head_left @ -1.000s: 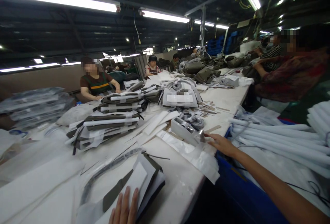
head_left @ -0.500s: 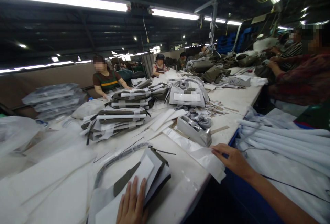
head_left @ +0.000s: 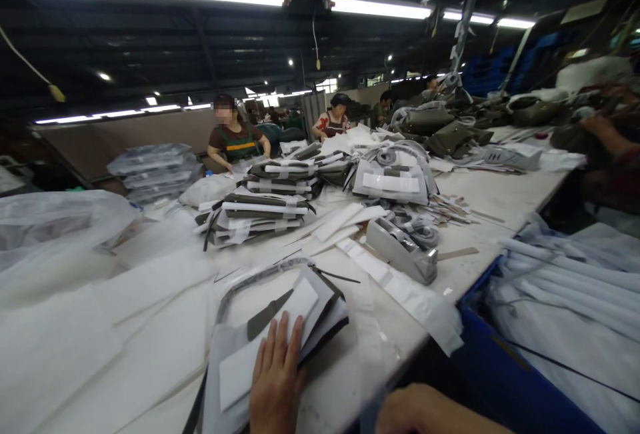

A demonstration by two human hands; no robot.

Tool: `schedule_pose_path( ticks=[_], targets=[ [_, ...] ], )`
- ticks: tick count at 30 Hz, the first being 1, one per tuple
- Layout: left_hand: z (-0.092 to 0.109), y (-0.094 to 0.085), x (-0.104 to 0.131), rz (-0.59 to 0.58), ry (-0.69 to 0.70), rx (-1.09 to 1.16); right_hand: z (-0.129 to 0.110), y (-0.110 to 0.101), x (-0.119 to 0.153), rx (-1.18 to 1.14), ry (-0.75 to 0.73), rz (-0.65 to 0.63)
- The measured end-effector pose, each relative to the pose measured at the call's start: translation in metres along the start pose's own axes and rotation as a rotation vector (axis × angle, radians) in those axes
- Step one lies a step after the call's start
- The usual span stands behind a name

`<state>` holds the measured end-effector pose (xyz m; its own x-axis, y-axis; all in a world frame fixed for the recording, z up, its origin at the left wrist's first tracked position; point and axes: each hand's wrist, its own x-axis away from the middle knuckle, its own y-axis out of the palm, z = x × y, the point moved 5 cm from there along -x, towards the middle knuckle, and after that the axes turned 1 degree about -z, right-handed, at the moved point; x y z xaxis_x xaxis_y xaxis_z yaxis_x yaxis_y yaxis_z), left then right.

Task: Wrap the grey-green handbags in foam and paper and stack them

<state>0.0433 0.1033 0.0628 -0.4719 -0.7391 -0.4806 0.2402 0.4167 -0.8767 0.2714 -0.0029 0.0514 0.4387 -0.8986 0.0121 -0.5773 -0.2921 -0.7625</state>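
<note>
My left hand (head_left: 277, 371) lies flat with fingers spread on a white foam sheet (head_left: 295, 304), which rests on a dark olive bag piece (head_left: 267, 314) with a plastic-wrapped handle (head_left: 250, 274). At the bottom edge, past the table's front edge, my right hand (head_left: 407, 407) shows only its blurred back; its fingers are hidden. White thin sheets (head_left: 425, 307) hang over the table edge above it. A grey tape dispenser (head_left: 403, 251) stands behind these sheets.
Stacked wrapped bag pieces (head_left: 260, 211) stand mid-table, with a wrapped bag (head_left: 390, 181) beside them. White sheets (head_left: 165, 327) cover the left. A blue bin (head_left: 505, 354) of white rolls is right. Two people (head_left: 235, 137) work across the table.
My right hand has left the white sheets at the table edge and moved down and left to the bottom edge. My left hand stays on the foam sheet. The view has turned left.
</note>
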Motion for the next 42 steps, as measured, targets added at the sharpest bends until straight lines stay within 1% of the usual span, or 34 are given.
schedule_pose_path(
  ticks=[2,4,6,7,10,12,14,16,18,20,22,24,27,29,31,33,36,39,40,42],
  targets=[
    [0.0,0.001,0.001,0.005,0.01,-0.012,0.019,-0.014,-0.01,0.036,0.133,0.108],
    [0.0,0.001,0.002,0.018,0.021,-0.029,0.041,-0.023,-0.026,0.142,0.292,0.2],
    [0.0,0.001,0.002,0.022,0.024,-0.028,0.06,-0.021,-0.045,0.255,0.392,0.246],
    [-0.001,0.0,0.002,0.022,0.021,-0.017,0.066,-0.017,-0.055,0.292,0.392,0.242],
    [-0.006,-0.007,-0.001,0.038,-0.029,0.039,0.07,0.002,-0.079,0.326,0.267,0.183],
    [-0.011,-0.014,-0.003,0.08,-0.077,0.074,0.063,0.01,-0.092,0.323,0.156,0.142],
    [-0.017,-0.021,-0.005,0.129,-0.123,0.095,0.054,0.012,-0.107,0.314,0.05,0.127],
    [-0.02,-0.023,-0.008,0.155,-0.148,0.105,0.043,0.011,-0.127,0.301,-0.042,0.144],
    [-0.02,-0.022,-0.009,0.147,-0.154,0.107,0.033,0.012,-0.152,0.27,-0.106,0.181],
    [-0.016,-0.018,-0.01,0.11,-0.137,0.1,0.024,0.013,-0.174,0.227,-0.13,0.217],
    [-0.011,-0.012,-0.01,0.064,-0.123,0.079,0.02,0.013,-0.185,0.189,-0.109,0.257],
    [-0.007,-0.007,-0.01,0.038,-0.12,0.055,0.022,0.01,-0.178,0.169,-0.052,0.316],
    [-0.005,-0.003,-0.011,0.048,-0.123,0.049,0.035,0.005,-0.139,0.174,0.021,0.398],
    [-0.004,-0.002,-0.013,0.044,-0.128,0.053,0.04,0.01,-0.112,0.225,-0.021,0.362],
    [-0.002,-0.001,-0.016,0.021,-0.132,0.044,0.038,0.021,-0.096,0.291,-0.087,0.27],
    [0.001,-0.001,-0.02,0.0,-0.133,0.03,0.033,0.031,-0.097,0.343,-0.083,0.212],
    [0.006,-0.002,-0.022,-0.013,-0.117,0.011,0.023,0.035,-0.118,0.379,-0.004,0.242],
    [0.009,0.001,-0.02,-0.01,-0.1,-0.038,0.016,0.033,-0.133,0.334,-0.003,0.281],
    [0.01,0.003,-0.018,-0.003,-0.099,-0.057,0.015,0.032,-0.132,0.3,-0.017,0.295],
    [0.011,0.006,-0.012,0.04,-0.103,-0.093,0.016,0.027,-0.12,0.215,-0.046,0.328]
  ],
)
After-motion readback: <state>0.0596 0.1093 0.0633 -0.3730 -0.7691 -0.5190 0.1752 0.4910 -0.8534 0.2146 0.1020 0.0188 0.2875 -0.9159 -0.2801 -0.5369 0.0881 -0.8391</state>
